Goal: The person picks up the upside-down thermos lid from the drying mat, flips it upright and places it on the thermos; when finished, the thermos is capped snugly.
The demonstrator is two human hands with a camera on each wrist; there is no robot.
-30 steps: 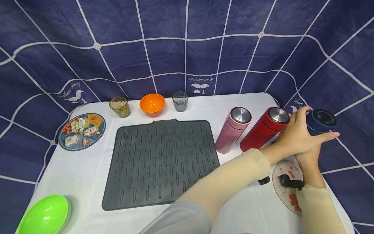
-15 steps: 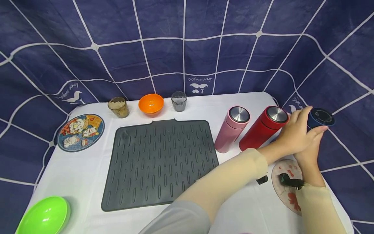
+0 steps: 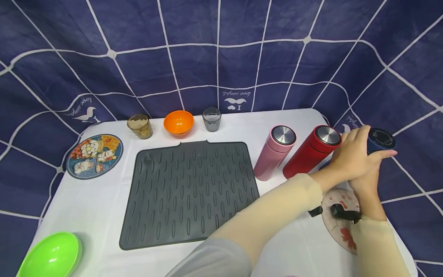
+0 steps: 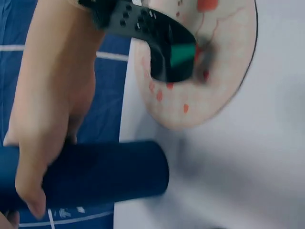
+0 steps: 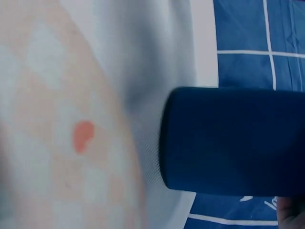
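Observation:
A navy blue thermos is held at the table's right side, its dark round lid showing in the head view. My left hand holds it near the lid, thumb on the near side and fingers on the far side. Below, my right hand grips the body. In the left wrist view that right hand curls round the thermos, whose base end is free. The right wrist view shows the thermos's lower body and a fingertip at the edge. My hands hide much of its middle.
Red and pink thermoses stand just left of my hands. A patterned round mat lies under my right wrist. Leftward are a grey drying mat, orange bowl, two glasses, a picture mat and green bowl.
My left hand's thumb drew inward across the lid, then swung out to the right again. The lid has shifted slightly. Both hands stay at the thermos.

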